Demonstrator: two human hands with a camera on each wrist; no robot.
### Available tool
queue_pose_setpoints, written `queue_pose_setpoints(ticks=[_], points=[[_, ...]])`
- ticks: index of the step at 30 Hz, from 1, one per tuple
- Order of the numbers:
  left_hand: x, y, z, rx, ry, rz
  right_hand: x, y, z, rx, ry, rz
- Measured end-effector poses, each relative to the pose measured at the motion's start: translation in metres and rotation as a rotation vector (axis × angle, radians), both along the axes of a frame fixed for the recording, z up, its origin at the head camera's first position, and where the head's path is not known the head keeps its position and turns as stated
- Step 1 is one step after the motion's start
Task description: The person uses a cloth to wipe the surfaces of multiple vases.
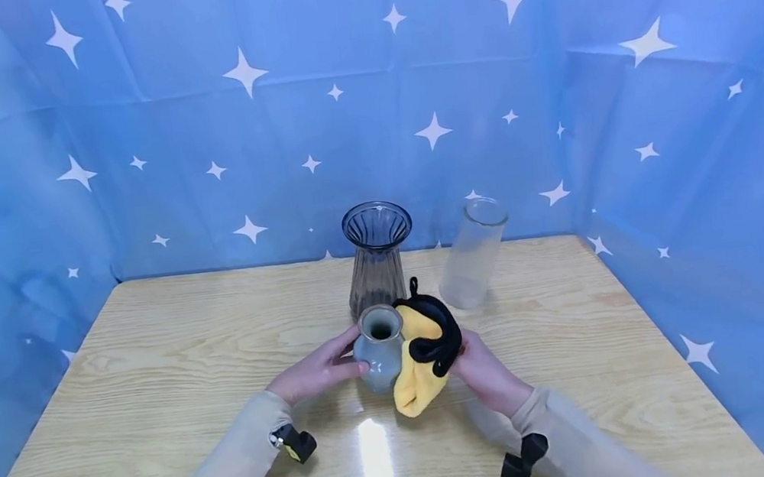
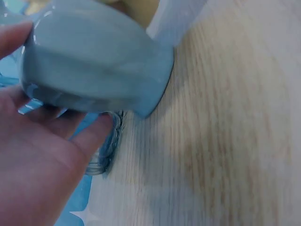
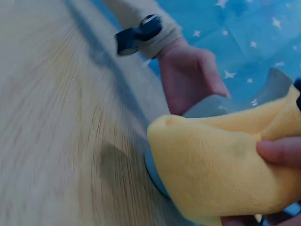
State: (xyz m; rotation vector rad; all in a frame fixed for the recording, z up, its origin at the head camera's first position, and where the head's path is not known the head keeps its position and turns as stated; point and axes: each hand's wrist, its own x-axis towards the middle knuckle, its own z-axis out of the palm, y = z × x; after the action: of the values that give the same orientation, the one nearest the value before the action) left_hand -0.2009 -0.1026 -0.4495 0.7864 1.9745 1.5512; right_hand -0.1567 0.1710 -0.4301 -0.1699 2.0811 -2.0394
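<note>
A small grey-blue glazed vase (image 1: 378, 358) with a round belly and narrow neck stands near the table's middle. My left hand (image 1: 318, 367) grips its left side, thumb in front and fingers behind, as the left wrist view also shows of the vase (image 2: 89, 56). With my right hand (image 1: 484, 371) I hold a folded yellow cloth (image 1: 418, 377) with black trim and a small loop. This cloth (image 3: 221, 165) lies against the vase's right side and covers much of it in the right wrist view. Part of the right hand's fingers is hidden behind the cloth.
Right behind the small vase stands a tall, ribbed, dark glass vase (image 1: 376, 270) with a flared rim. A clear frosted glass cylinder (image 1: 472, 260) is at the back right. Both are on the light wooden table (image 1: 211, 324), backed by a blue star-patterned curtain (image 1: 192, 126).
</note>
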Motion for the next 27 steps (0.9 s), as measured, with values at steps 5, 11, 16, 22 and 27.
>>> queue_pose_setpoints(ticks=[5,11,16,22,27], points=[[-0.002,-0.001,0.001,0.0,0.029,-0.019,0.002,0.002,0.006,0.047,0.173,0.046],[-0.002,-0.002,0.004,0.006,0.062,-0.025,-0.001,0.002,0.009,0.062,0.375,0.134],[0.002,-0.002,0.005,0.04,0.085,-0.011,-0.006,-0.001,0.007,0.11,0.453,0.168],[0.015,0.006,0.007,0.07,0.146,0.039,-0.004,-0.002,-0.009,0.172,0.411,0.163],[0.026,0.015,0.007,-0.007,0.213,0.077,-0.002,-0.001,-0.024,0.151,0.279,0.181]])
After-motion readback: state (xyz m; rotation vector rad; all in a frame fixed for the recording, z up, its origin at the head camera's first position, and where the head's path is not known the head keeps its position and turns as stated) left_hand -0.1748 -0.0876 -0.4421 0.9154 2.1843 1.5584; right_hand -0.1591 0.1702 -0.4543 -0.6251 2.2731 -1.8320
